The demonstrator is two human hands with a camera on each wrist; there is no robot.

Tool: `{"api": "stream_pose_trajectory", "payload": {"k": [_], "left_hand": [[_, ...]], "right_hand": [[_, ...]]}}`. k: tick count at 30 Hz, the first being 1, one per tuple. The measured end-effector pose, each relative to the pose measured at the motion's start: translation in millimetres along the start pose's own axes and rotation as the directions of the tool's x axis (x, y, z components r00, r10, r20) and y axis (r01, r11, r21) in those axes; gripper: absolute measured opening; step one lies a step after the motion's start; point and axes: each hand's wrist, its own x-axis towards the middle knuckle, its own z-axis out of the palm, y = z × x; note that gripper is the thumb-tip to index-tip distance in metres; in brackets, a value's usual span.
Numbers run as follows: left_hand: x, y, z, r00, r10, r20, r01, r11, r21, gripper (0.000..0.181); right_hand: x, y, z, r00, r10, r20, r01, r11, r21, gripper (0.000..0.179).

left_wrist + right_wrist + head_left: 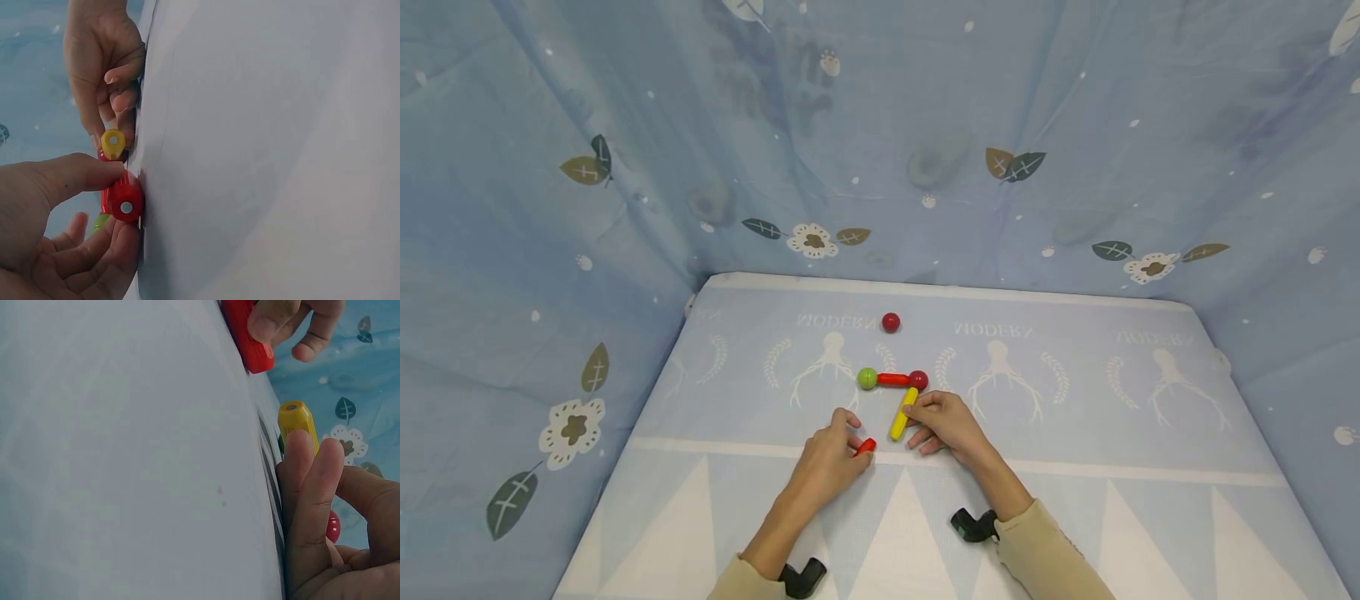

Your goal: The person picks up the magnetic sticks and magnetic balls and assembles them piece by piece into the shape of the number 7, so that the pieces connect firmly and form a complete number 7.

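Note:
My left hand (pixel 829 467) pinches a red rod (pixel 866 447) between thumb and fingers, low over the table. A pale round end of this red rod (pixel 126 207) faces the left wrist camera. With thumb and finger my right hand (pixel 946 423) holds a yellow rod (pixel 902 419), whose far end meets a dark red ball (pixel 918 380). From that ball a second red rod (pixel 892 380) runs left to a green ball (pixel 867 378), all in one line. In the right wrist view, fingers partly cover the yellow rod (pixel 297 419).
Another dark red ball (pixel 891 322) lies alone farther back on the patterned table cover (pixel 1060 433). Blue floral cloth (pixel 925 100) hangs behind and at both sides. Black devices (pixel 974 526) sit at both wrists.

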Motion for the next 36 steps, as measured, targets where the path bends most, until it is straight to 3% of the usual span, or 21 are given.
{"api": "stream_pose_trajectory", "payload": {"k": [13,36], "left_hand": [[2.5,2.9,4.3,0.992,0.074,0.098,-0.052,0.975,-0.217,0.041],[6.0,4.3,10.7,0.991,0.082,0.11,-0.056,0.973,-0.223,0.035]], "right_hand": [[0.1,-1,0,1.0,-0.011,-0.002,0.011,1.0,0.01,0.038],[-0.9,0,0,1.0,-0.009,0.001,0.009,1.0,0.022,0.036]]}}
